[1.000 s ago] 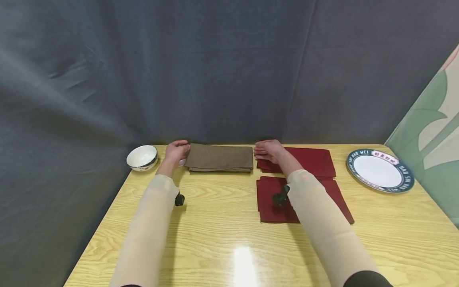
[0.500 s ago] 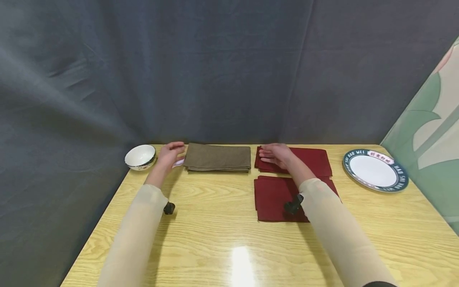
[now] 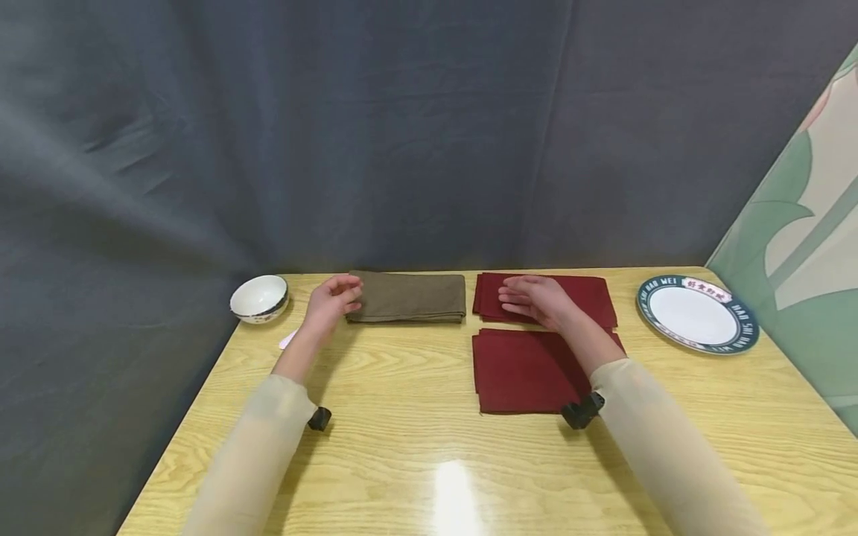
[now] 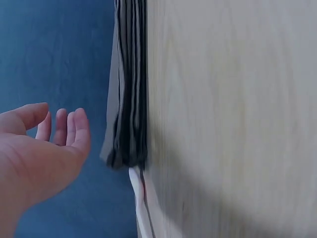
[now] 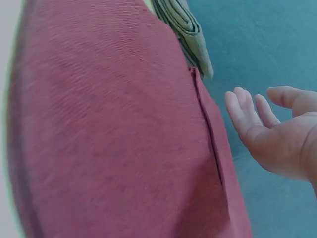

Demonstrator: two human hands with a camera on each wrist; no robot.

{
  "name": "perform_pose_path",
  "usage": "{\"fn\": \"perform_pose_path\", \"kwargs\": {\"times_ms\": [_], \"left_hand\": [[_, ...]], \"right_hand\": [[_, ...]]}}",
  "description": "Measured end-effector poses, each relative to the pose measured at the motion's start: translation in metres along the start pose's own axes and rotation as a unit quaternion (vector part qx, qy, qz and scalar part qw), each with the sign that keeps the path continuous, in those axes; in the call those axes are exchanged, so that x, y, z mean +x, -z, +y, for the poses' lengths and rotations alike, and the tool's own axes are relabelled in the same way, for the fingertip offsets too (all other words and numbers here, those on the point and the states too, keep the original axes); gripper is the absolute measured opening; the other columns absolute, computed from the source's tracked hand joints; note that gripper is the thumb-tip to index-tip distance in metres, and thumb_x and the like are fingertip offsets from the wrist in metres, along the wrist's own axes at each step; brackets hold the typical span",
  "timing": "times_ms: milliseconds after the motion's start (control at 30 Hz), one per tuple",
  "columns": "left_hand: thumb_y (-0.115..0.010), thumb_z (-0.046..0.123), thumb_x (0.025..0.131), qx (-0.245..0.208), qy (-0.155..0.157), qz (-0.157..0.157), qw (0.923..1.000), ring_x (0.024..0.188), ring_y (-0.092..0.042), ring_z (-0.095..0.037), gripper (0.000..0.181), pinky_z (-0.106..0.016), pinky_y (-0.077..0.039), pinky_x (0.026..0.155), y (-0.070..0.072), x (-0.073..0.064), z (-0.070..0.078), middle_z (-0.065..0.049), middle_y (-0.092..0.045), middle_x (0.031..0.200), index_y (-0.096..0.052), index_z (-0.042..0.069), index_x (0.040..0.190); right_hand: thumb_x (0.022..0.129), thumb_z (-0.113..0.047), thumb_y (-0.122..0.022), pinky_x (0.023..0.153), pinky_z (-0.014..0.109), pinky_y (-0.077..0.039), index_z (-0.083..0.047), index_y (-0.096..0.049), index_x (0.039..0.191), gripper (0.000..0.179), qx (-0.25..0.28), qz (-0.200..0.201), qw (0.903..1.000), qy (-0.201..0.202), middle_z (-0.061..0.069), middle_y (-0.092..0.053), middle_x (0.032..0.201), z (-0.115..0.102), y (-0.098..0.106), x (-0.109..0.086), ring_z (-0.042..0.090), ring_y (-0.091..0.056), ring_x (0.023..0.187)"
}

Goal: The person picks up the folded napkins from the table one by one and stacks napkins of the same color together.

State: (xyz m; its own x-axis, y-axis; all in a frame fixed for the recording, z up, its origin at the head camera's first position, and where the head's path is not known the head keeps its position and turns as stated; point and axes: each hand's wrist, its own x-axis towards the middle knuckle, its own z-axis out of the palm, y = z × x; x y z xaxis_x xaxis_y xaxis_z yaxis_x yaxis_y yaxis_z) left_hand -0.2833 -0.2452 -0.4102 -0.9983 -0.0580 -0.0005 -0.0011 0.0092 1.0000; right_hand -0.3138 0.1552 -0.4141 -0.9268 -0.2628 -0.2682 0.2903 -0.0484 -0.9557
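My left hand [image 3: 330, 305] hovers with loosely bent fingers at the left end of a folded brown cloth [image 3: 415, 298], overlapping its corner in the head view. The left wrist view shows a gap between those fingers and the stacked folds of the brown cloth [image 4: 130, 84]. A thin white item [image 4: 140, 201] pokes out by the cloth's end, mostly hidden by my wrist in the head view. Over the back folded red cloth [image 3: 583, 298] is my right hand [image 3: 539, 301], fingers relaxed and holding nothing. A second folded red cloth [image 3: 523, 372] lies in front of it.
A white bowl [image 3: 260, 298] with a patterned outside stands at the table's back left. On the right lies a white plate [image 3: 693, 316] with a dark green lettered rim. A dark grey curtain [image 3: 402, 149] hangs behind the wooden table [image 3: 382, 417].
Both hands have drawn back toward me, and my right hand has moved rightward, away from the brown cloth onto the red one. The cloths keep their places; the head view has shifted slightly.
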Motion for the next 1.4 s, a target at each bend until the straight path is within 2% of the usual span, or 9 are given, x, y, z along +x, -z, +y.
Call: {"fn": "perform_pose_path", "kwargs": {"times_ms": [67, 200, 300, 467, 733, 833, 1133, 1400], "left_hand": [[-0.061, -0.001, 0.100, -0.007, 0.002, -0.012, 0.9999, 0.108, -0.063, -0.020, 0.031, -0.036, -0.055, 0.091, -0.008, -0.006, -0.002, -0.022, -0.059, 0.128, -0.055, -0.009, 0.129], [-0.060, 0.001, 0.101, 0.008, 0.015, -0.054, 0.9984, 0.115, -0.060, -0.028, 0.036, -0.037, -0.055, 0.093, -0.023, -0.018, -0.003, -0.023, -0.058, 0.131, -0.052, -0.010, 0.135], [-0.058, 0.001, 0.101, 0.016, 0.021, -0.082, 0.9963, 0.118, -0.057, -0.035, 0.040, -0.045, -0.052, 0.098, -0.035, -0.026, -0.005, -0.027, -0.056, 0.133, -0.049, -0.013, 0.137], [-0.057, -0.002, 0.100, 0.003, 0.023, -0.109, 0.9938, 0.122, -0.054, -0.045, 0.037, -0.058, -0.045, 0.102, -0.054, -0.036, -0.011, -0.032, -0.056, 0.131, -0.050, -0.016, 0.134], [-0.059, 0.002, 0.101, 0.024, 0.055, -0.148, 0.9871, 0.120, -0.056, -0.044, 0.034, -0.051, -0.052, 0.096, -0.074, -0.046, -0.021, -0.030, -0.057, 0.132, -0.054, -0.012, 0.132], [-0.060, 0.002, 0.101, 0.020, 0.063, -0.161, 0.9847, 0.117, -0.057, -0.043, 0.033, -0.049, -0.054, 0.094, -0.083, -0.048, -0.024, -0.030, -0.057, 0.131, -0.055, -0.012, 0.131], [-0.061, 0.003, 0.101, 0.010, 0.069, -0.193, 0.9787, 0.114, -0.059, -0.042, 0.034, -0.046, -0.056, 0.090, -0.110, -0.051, -0.029, -0.027, -0.059, 0.128, -0.055, -0.012, 0.131], [-0.062, 0.005, 0.101, 0.008, 0.085, -0.220, 0.9717, 0.115, -0.060, -0.039, 0.036, -0.043, -0.056, 0.090, -0.130, -0.052, -0.036, -0.027, -0.058, 0.129, -0.055, -0.012, 0.132]], "right_hand": [[0.108, -0.014, -0.049, 0.100, 0.040, -0.049, 0.010, -0.039, 0.149, 0.048, 0.000, -0.002, 1.0000, 0.002, 0.030, -0.049, 0.143, 0.003, 0.000, -0.006, 0.022, -0.066, 0.112], [0.107, -0.012, -0.051, 0.099, 0.041, -0.049, 0.013, -0.039, 0.147, 0.048, 0.002, -0.010, 0.9999, 0.014, 0.029, -0.054, 0.138, 0.008, 0.002, -0.019, 0.024, -0.066, 0.112], [0.107, -0.010, -0.052, 0.100, 0.043, -0.048, 0.016, -0.036, 0.146, 0.050, 0.013, -0.022, 0.9993, 0.029, 0.026, -0.058, 0.132, 0.011, 0.007, -0.027, 0.024, -0.066, 0.111], [0.107, -0.009, -0.052, 0.100, 0.042, -0.048, 0.019, -0.033, 0.145, 0.051, 0.016, -0.039, 0.9979, 0.049, 0.018, -0.065, 0.123, 0.014, 0.015, -0.042, 0.022, -0.067, 0.109], [0.107, -0.017, -0.053, 0.097, 0.040, -0.052, 0.018, -0.036, 0.144, 0.054, -0.004, -0.033, 0.9987, 0.039, 0.022, -0.064, 0.127, 0.022, 0.024, -0.064, 0.024, -0.067, 0.112], [0.108, -0.018, -0.052, 0.097, 0.039, -0.052, 0.019, -0.035, 0.144, 0.054, -0.011, -0.031, 0.9986, 0.040, 0.023, -0.063, 0.128, 0.028, 0.030, -0.069, 0.023, -0.067, 0.112], [0.107, -0.018, -0.053, 0.096, 0.039, -0.053, 0.019, -0.037, 0.143, 0.053, 0.016, -0.027, 0.9984, 0.047, 0.014, -0.067, 0.123, 0.033, 0.046, -0.084, 0.021, -0.069, 0.108], [0.106, -0.018, -0.055, 0.093, 0.037, -0.055, 0.010, -0.053, 0.133, 0.038, 0.036, -0.018, 0.9971, 0.064, 0.007, -0.071, 0.117, 0.034, 0.059, -0.091, 0.021, -0.070, 0.105]]}}
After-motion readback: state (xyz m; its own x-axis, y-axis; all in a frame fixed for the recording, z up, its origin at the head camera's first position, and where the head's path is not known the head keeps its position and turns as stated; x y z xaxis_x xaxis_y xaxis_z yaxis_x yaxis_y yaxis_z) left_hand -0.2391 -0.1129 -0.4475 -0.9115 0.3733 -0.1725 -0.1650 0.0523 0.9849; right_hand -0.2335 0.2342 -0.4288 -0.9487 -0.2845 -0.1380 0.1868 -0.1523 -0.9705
